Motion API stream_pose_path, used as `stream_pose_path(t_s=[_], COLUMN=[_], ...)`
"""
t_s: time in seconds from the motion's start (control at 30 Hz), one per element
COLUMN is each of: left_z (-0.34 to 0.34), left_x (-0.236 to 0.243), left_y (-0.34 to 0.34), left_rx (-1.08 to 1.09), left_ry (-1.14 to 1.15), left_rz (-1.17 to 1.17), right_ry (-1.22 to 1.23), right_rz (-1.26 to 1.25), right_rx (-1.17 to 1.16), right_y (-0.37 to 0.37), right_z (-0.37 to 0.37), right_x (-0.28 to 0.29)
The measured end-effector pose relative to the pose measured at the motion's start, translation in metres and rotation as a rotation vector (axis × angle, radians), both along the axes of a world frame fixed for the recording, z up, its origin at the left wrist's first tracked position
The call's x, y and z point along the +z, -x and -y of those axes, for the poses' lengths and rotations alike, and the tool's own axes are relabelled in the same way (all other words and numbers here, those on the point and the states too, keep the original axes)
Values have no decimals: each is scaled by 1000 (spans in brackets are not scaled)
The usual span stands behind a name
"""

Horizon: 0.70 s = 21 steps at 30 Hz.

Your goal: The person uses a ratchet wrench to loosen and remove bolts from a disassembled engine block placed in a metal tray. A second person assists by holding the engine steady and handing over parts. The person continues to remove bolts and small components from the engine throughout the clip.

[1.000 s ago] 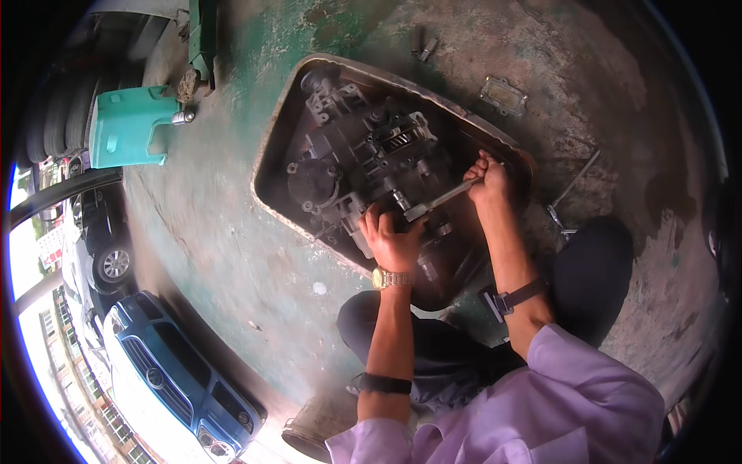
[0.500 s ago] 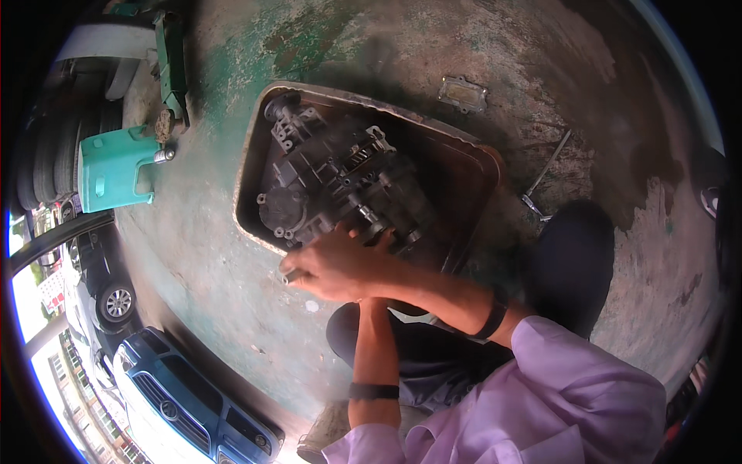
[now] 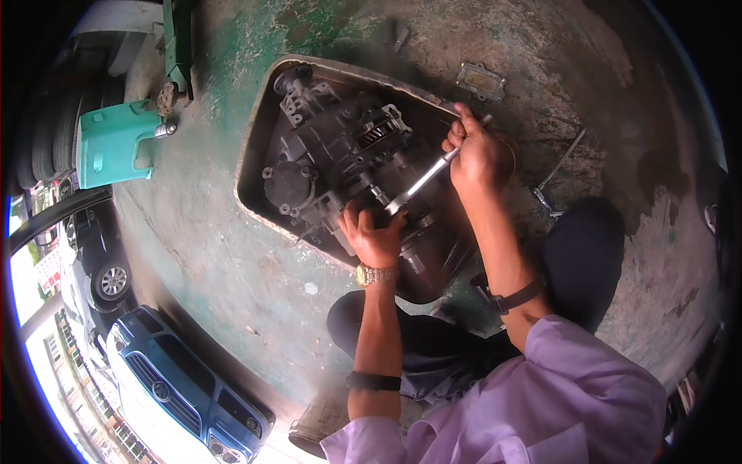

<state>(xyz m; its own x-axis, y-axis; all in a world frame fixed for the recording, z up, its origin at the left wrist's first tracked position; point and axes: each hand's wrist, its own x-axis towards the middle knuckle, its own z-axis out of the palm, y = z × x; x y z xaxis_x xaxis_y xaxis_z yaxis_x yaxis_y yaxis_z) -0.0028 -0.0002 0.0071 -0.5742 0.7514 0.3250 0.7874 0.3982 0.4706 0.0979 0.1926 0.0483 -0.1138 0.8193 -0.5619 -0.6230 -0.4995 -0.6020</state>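
Note:
A dark gearbox assembly (image 3: 325,147) with housings, bolts and an opening sits in a worn metal tray (image 3: 249,158). My right hand (image 3: 473,151) is closed round the handle of a long silver wrench (image 3: 421,182), which slants down-left to a socket extension (image 3: 375,187) on the gearbox. My left hand (image 3: 375,236) is at the lower side of the gearbox, by the wrench head; its fingers are bent against the parts, and what they grip is partly hidden.
A rectangular metal cover (image 3: 481,80), a long-handled tool (image 3: 564,162) and a small cylindrical piece (image 3: 401,39) lie on the stained floor. At left are a turquoise plastic piece (image 3: 108,143), stacked tyres (image 3: 46,147), a green metal stand (image 3: 176,46) and parked cars (image 3: 170,371).
Half a second ago my right arm crossed low over my left; it has swung up and right with the wrench, ending higher than it was a second ago.

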Motion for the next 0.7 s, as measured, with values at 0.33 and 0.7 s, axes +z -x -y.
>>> stream_pose_path(t_s=[0.33,0.7], left_z=[-75,-1], left_x=[73,3], left_y=[-42,-1], left_rx=[793,41], left_ry=[19,14], left_rz=[293,-2], right_ry=[-1255,525], right_rz=[464,10], right_rx=[890,-65], right_y=[54,-6], right_z=[114,-18], right_x=[86,-27])
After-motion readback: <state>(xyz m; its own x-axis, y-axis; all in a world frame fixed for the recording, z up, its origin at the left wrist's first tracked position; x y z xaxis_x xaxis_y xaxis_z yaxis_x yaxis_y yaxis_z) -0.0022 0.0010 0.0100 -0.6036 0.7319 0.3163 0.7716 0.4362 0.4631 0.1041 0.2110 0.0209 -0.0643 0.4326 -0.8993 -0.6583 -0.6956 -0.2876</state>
